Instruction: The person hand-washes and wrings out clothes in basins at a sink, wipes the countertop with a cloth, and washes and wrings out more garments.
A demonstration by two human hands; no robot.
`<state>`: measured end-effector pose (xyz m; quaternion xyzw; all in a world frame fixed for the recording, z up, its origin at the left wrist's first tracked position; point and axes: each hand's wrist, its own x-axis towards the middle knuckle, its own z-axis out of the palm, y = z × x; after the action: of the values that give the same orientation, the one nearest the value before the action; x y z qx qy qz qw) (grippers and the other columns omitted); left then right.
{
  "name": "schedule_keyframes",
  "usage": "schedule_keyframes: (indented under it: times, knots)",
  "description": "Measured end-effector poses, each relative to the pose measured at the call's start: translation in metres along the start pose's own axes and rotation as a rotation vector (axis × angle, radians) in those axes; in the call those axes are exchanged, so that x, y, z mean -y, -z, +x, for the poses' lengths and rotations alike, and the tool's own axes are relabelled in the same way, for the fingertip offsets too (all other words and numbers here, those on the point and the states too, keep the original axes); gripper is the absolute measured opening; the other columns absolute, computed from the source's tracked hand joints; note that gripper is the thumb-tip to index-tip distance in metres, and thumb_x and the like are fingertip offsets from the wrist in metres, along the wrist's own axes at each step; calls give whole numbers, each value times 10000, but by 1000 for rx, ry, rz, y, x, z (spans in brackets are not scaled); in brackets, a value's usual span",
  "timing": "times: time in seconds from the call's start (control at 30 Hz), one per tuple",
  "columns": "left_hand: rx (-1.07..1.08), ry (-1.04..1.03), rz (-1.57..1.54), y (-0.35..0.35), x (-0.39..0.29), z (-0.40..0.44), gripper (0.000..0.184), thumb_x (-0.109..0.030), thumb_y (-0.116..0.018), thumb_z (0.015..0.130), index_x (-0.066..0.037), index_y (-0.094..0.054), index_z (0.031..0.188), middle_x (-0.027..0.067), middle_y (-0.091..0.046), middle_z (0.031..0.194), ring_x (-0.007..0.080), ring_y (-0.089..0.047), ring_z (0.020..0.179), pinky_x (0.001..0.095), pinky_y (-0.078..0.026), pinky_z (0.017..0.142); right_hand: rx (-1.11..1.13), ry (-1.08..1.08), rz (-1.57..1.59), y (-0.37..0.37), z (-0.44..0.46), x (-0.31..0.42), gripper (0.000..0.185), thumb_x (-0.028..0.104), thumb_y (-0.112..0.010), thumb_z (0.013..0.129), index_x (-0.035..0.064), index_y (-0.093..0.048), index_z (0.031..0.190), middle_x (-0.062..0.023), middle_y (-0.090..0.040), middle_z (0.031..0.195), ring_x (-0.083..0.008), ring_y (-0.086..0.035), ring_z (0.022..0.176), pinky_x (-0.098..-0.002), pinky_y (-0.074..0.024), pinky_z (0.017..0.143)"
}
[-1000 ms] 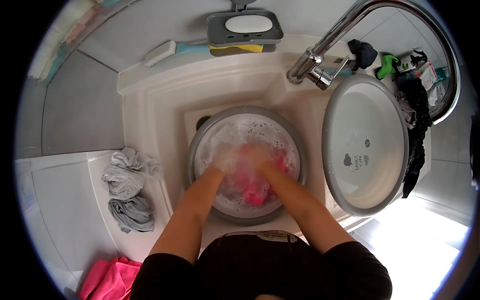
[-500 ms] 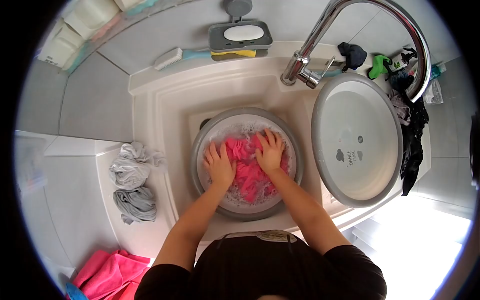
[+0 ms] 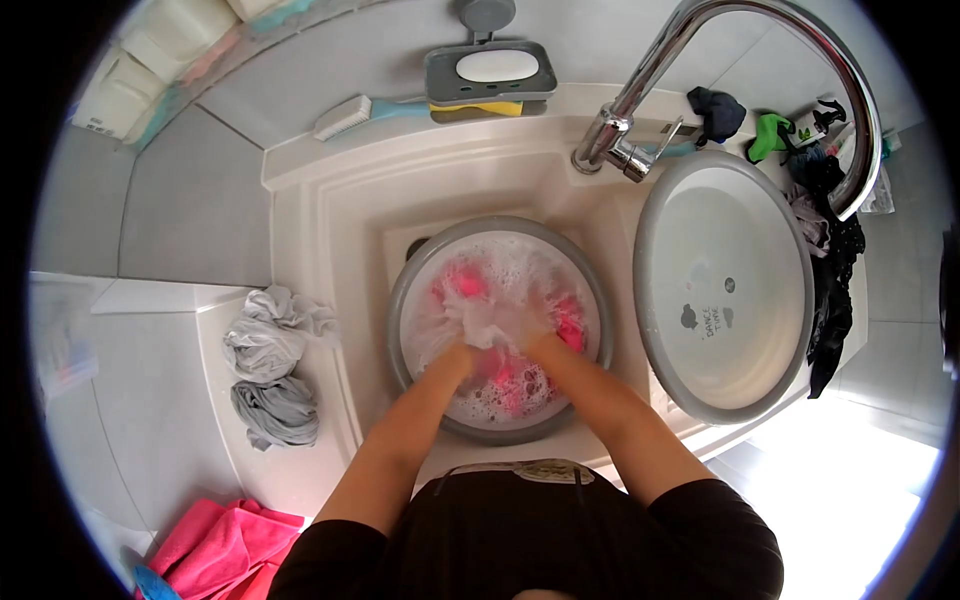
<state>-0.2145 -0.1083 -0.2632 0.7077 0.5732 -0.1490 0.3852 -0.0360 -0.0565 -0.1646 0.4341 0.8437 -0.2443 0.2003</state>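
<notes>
A grey-rimmed basin of sudsy water stands in the sink. Bright pink cloth shows in patches through the foam. Both hands are down in the water over the cloth. My left hand goes under at the wrist, left of the basin's middle. My right hand enters the suds to the right of it. Foam and cloudy water hide the fingers of both hands, so I cannot see whether they grip the cloth.
A second basin with water stands on the right ledge, under the chrome faucet. Dark clothes lie beyond it. White cloth and grey cloth lie on the left ledge. Above are a soap dish and a brush.
Both hands were lying spread on the pink cloth near the surface; they have sunk into the water. More foam now covers the cloth. The view has shifted slightly.
</notes>
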Motion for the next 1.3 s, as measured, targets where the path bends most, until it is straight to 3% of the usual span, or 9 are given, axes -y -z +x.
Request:
schedule_keyframes:
  times: [0.27,0.37,0.47,0.57,0.77,0.87,1.03,1.2,1.3]
  knots:
    - [-38,90,196,30,-25,9,373,-276,-499,867,-100,-586,1183,224,-613,1074,388,-618,952,470,-503,775,-186,-83,160,-44,14,-6,464,390,-458,894,213,-503,1321,-102,-456,1412,-257,-425,1300,-530,-233,1105]
    - [-138,89,254,40,-30,9,358,-285,-495,870,-104,-599,1159,212,-641,1024,383,-628,926,462,-508,759,-290,149,276,-39,21,-32,549,393,-549,856,206,-437,1360,-88,-440,1419,-258,-425,1288,-513,-256,1097]
    - [-364,-9,146,54,-33,-13,338,-271,-499,869,-104,-604,1143,179,-665,988,356,-647,893,459,-510,745,-201,-156,277,9,-32,-4,678,384,-660,803,128,-392,1371,-117,-456,1368,-293,-453,1239,-447,-293,1089]
    - [-387,-30,273,62,-37,-30,224,-187,-489,879,-103,-662,996,141,-689,969,299,-660,941,444,-528,759,-547,-451,103,4,-59,9,774,377,-755,727,63,-398,1337,-139,-444,1334,-335,-470,1195,-432,-344,1051]
    - [-99,90,322,81,-41,-59,260,-284,-544,864,-100,-704,953,124,-690,1002,302,-660,948,428,-531,777,-213,-713,308,-14,-69,-4,785,411,-789,690,4,-455,1272,-192,-478,1293,-349,-535,1123,-411,-481,925]
    - [238,-52,304,98,-43,-47,368,-406,-655,782,-83,-717,947,153,-681,1014,306,-647,979,427,-520,821,-192,-592,459,-32,-60,-29,655,313,-759,714,21,-481,1230,-138,-597,1047,-275,-613,967,-390,-531,815]
    - [-292,-255,205,139,-77,-65,828,-289,-824,600,-86,-486,1328,160,-490,1336,354,-472,1229,434,-432,990,-224,-127,1935,7,-74,-23,433,52,-579,759,23,-520,1187,-62,-621,1004,-142,-610,892,-307,-536,773]
    - [-281,-696,-26,159,-81,-50,1015,-255,-865,499,-104,-390,1383,155,-382,1418,391,-399,1272,444,-407,1027,-233,147,1939,99,-121,26,427,46,-630,756,22,-539,1173,-55,-621,989,-143,-610,906,-281,-514,792]
    - [-133,-685,-138,202,-96,-96,876,-248,-866,508,-60,-504,1284,168,-545,1261,347,-519,1158,398,-433,983,-248,265,1579,126,-137,30,387,24,-652,746,16,-560,1122,-53,-628,1009,-133,-604,915,-276,-512,781]
